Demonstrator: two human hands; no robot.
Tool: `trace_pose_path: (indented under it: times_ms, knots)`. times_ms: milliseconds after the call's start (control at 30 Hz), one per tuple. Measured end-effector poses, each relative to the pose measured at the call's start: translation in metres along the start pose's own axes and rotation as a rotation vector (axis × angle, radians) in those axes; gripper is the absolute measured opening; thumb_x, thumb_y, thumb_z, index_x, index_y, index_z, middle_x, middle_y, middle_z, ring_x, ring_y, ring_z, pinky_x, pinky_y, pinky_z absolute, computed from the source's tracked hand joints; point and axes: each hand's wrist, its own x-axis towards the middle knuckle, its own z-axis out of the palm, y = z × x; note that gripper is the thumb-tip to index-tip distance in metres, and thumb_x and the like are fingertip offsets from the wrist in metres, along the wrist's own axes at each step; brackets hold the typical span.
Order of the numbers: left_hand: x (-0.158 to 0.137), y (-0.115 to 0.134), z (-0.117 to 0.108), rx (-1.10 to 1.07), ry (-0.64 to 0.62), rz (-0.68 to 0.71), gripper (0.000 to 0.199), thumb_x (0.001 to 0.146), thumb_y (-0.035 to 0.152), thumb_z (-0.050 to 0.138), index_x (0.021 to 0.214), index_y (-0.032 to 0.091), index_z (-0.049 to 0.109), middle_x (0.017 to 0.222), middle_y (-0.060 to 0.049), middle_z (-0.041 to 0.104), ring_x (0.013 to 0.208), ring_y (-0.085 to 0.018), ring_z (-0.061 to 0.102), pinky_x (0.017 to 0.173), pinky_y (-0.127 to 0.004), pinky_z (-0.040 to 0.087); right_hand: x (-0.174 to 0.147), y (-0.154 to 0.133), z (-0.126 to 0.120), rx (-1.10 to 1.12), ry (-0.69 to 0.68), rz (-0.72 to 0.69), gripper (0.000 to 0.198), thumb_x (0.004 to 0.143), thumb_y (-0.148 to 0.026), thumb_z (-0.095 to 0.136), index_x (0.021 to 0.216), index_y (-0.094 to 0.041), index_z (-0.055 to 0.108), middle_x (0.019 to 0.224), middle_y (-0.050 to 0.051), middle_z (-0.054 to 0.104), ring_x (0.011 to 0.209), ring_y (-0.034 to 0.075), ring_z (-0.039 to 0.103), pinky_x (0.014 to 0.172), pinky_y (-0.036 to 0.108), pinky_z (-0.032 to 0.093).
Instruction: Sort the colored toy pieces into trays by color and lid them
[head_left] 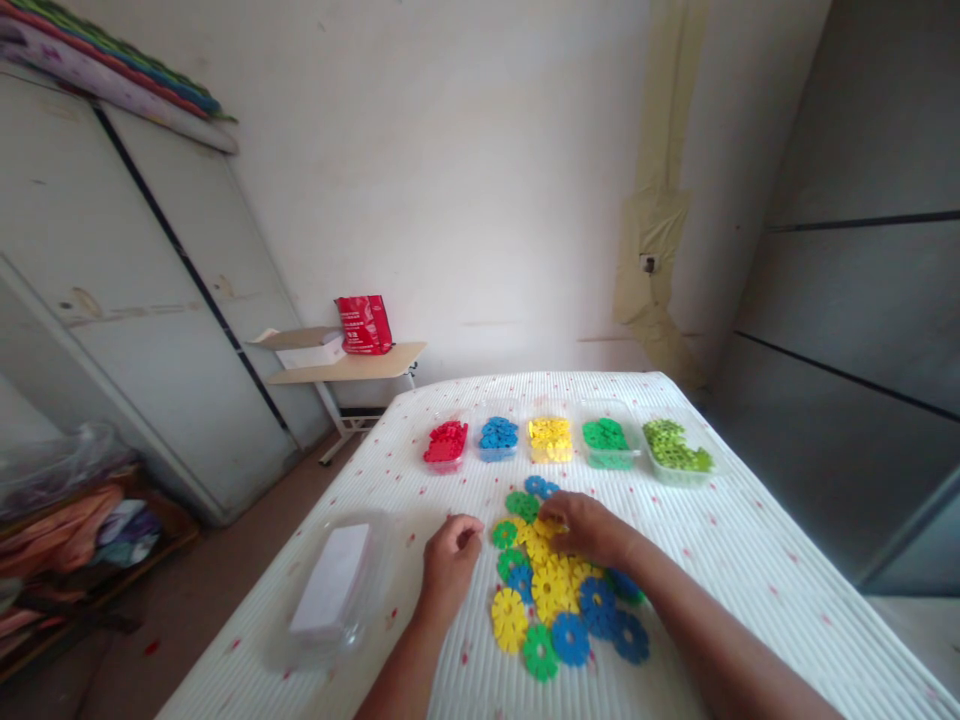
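Notched plastic snowflake discs in yellow [553, 590], blue [571, 638] and green [540, 652] lie in a loose, overlapping pile on the table. My right hand [592, 528] reaches over the pile's far right part, its fingers bent and closed at a yellow snowflake disc [550, 527]. Just left of the pile is my left hand [452, 553], apart from the discs. Its fingers are curled in with the thumb against them; what they hold, if anything, is hidden.
Clear tubs of red [447, 441], blue [498, 436], yellow [550, 438], green [606, 438] and light green pieces [675, 446] line the far side. A clear container with a white block [332, 580] sits at left. Behind stands a small desk [352, 368] with a red bag [364, 324].
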Motion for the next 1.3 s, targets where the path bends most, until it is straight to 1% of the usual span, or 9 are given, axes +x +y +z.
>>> trace_pose_path:
  times_ms: [100, 233, 367, 467, 633, 800, 933, 1100, 1300]
  knots:
    - [0.0, 0.0, 0.0, 0.006, -0.004, -0.009, 0.013, 0.064, 0.024, 0.051, 0.067, 0.017, 0.062, 0.059, 0.001, 0.059, 0.061, -0.013, 0.055, 0.056, -0.021, 0.042, 0.001, 0.003, -0.001, -0.022, 0.018, -0.026, 0.02, 0.072, -0.014, 0.049, 0.082, -0.02, 0.066, 0.08, 0.002, 0.066, 0.072, 0.016, 0.058, 0.064, 0.023, 0.039]
    - [0.0, -0.001, 0.001, 0.01, -0.003, 0.006, 0.012, 0.064, 0.024, 0.052, 0.067, 0.017, 0.062, 0.061, 0.001, 0.06, 0.062, -0.013, 0.055, 0.057, -0.021, 0.043, 0.002, 0.01, 0.002, -0.045, 0.076, 0.0, 0.025, 0.083, -0.02, 0.039, 0.078, -0.018, 0.063, 0.074, 0.003, 0.065, 0.068, 0.015, 0.058, 0.061, 0.022, 0.036]
    - [0.0, -0.002, 0.0, 0.038, -0.009, 0.021, 0.013, 0.066, 0.023, 0.051, 0.069, 0.017, 0.062, 0.065, 0.0, 0.061, 0.064, -0.014, 0.056, 0.06, -0.022, 0.044, 0.003, 0.015, 0.006, -0.033, 0.112, 0.024, 0.025, 0.084, -0.022, 0.038, 0.082, -0.019, 0.063, 0.079, 0.004, 0.066, 0.072, 0.016, 0.058, 0.062, 0.023, 0.035]
    - [-0.001, 0.0, 0.0, 0.08, -0.027, 0.088, 0.016, 0.068, 0.02, 0.049, 0.075, 0.017, 0.062, 0.073, -0.001, 0.062, 0.069, -0.014, 0.056, 0.065, -0.024, 0.045, 0.003, 0.018, 0.003, -0.005, 0.146, 0.078, 0.024, 0.084, -0.021, 0.038, 0.086, -0.018, 0.062, 0.08, 0.004, 0.066, 0.073, 0.015, 0.058, 0.064, 0.022, 0.036]
    - [-0.007, 0.009, 0.001, 0.184, -0.194, 0.26, 0.034, 0.068, 0.013, 0.047, 0.095, 0.021, 0.065, 0.093, -0.004, 0.059, 0.075, -0.013, 0.057, 0.069, -0.023, 0.046, 0.001, 0.023, -0.006, 0.068, 0.214, 0.113, 0.024, 0.084, -0.024, 0.037, 0.081, -0.018, 0.061, 0.073, 0.002, 0.063, 0.064, 0.013, 0.054, 0.058, 0.022, 0.035]
    - [-0.01, 0.01, 0.005, 0.343, -0.248, 0.278, 0.041, 0.068, 0.017, 0.056, 0.107, 0.027, 0.062, 0.109, -0.004, 0.055, 0.097, -0.017, 0.055, 0.086, -0.028, 0.044, 0.001, 0.014, -0.007, 0.221, 0.189, 0.068, 0.024, 0.084, -0.026, 0.037, 0.077, -0.017, 0.058, 0.063, -0.001, 0.057, 0.053, 0.01, 0.051, 0.052, 0.02, 0.036]
    - [-0.008, 0.007, 0.006, 0.391, -0.241, 0.273, 0.03, 0.073, 0.018, 0.05, 0.099, 0.026, 0.065, 0.104, -0.004, 0.057, 0.095, -0.016, 0.055, 0.084, -0.028, 0.044, 0.002, 0.0, -0.001, 0.248, 0.192, 0.038, 0.021, 0.082, -0.027, 0.04, 0.079, -0.018, 0.059, 0.062, -0.002, 0.057, 0.053, 0.01, 0.051, 0.052, 0.02, 0.036]
    - [-0.007, 0.007, 0.006, 0.42, -0.192, 0.294, 0.026, 0.079, 0.016, 0.04, 0.084, 0.021, 0.065, 0.09, -0.005, 0.059, 0.088, -0.015, 0.056, 0.079, -0.026, 0.044, 0.005, -0.005, 0.009, 0.238, 0.26, 0.092, 0.023, 0.08, -0.023, 0.043, 0.097, -0.018, 0.057, 0.06, -0.003, 0.056, 0.053, 0.011, 0.051, 0.05, 0.02, 0.035]
    - [-0.008, 0.009, 0.005, 0.596, -0.078, 0.243, 0.019, 0.079, 0.017, 0.042, 0.075, 0.021, 0.06, 0.085, -0.002, 0.056, 0.082, -0.012, 0.055, 0.074, -0.022, 0.04, 0.007, -0.002, 0.01, 0.16, 0.272, 0.067, 0.018, 0.074, -0.018, 0.046, 0.085, -0.018, 0.06, 0.072, 0.001, 0.062, 0.066, 0.013, 0.056, 0.058, 0.021, 0.037]
